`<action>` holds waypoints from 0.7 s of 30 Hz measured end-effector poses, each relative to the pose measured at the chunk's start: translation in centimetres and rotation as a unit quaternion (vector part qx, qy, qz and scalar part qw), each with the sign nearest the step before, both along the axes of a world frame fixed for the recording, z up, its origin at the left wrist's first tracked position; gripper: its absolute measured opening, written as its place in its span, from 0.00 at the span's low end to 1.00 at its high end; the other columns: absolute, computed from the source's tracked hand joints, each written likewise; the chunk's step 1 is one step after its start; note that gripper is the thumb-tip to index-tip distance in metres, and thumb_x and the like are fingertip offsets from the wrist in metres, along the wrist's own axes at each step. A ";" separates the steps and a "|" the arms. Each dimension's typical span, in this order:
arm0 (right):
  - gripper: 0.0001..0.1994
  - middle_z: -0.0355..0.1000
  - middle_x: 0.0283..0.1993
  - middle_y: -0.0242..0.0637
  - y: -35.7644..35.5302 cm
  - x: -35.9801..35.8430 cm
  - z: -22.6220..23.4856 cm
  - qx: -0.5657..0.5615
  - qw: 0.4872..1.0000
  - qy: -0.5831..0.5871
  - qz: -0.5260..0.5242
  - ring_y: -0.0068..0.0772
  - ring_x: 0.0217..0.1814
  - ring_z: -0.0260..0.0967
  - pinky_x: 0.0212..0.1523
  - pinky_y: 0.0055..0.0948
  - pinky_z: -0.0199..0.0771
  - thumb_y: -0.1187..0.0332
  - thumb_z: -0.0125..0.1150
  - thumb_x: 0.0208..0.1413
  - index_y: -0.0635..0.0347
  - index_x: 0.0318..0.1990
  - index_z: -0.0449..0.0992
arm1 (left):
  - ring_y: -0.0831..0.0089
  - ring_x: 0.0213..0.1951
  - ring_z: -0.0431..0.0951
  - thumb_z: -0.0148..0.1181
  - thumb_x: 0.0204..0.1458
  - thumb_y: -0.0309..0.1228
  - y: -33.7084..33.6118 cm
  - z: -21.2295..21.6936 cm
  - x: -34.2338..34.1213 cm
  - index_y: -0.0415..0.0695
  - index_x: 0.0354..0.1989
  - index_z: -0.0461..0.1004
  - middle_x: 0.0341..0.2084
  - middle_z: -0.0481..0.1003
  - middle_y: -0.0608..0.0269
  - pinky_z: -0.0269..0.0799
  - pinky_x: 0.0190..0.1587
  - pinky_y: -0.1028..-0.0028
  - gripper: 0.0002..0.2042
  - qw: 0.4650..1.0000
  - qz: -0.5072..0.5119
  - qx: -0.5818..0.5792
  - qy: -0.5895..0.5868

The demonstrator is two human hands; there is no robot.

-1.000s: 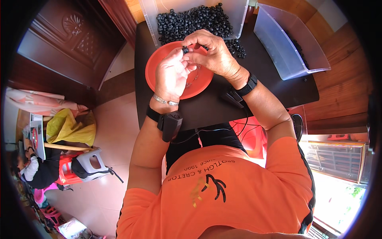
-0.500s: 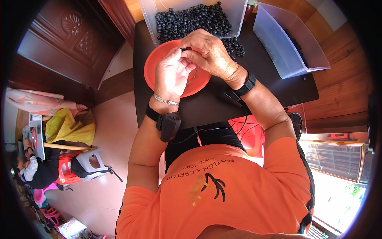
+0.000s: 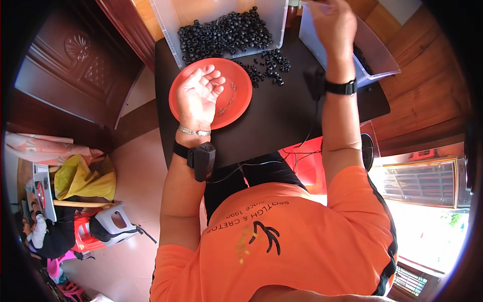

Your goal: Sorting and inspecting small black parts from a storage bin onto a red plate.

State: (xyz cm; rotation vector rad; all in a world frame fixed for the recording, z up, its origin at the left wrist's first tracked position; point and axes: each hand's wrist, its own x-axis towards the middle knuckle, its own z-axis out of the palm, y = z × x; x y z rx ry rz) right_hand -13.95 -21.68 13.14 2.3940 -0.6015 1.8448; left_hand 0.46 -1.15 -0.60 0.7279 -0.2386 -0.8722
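While my left hand (image 3: 201,93) rests palm-up and loosely cupped over the round orange plastic plate (image 3: 236,85), I see nothing held in it; its fingers are half curled and slack. That plate sits near the bench's (image 3: 282,126) left edge, with a few tiny pale bits lying on it just right of my fingertips. Beyond the plate, toward the far edge, a loose scatter of small black rubber rings (image 3: 266,65) lies on the dark bench top, spilling from the heap in the clear plastic tub (image 3: 171,30) at the far left corner. My left hand is the nearer one to those rings: they lie ahead of it and slightly to the right, apart from it, with no long axis to speak of. My right hand (image 3: 332,22) is raised over the second clear plastic bin (image 3: 377,65) at the far right corner, fingers cut off by the frame, so I cannot tell whether it grips anything.
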 end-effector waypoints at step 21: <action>0.09 0.76 0.31 0.38 -5.7 6.9 -11.3 0.178 0.873 0.443 0.104 0.41 0.38 0.73 0.39 0.36 0.71 0.66 0.55 0.45 0.49 0.34 0.79 | 0.67 0.32 0.76 0.47 0.57 0.35 0.1 0.1 0.2 0.40 0.35 0.71 0.30 0.75 0.59 0.68 0.37 0.72 0.11 0.999 0.028 0.017 -0.002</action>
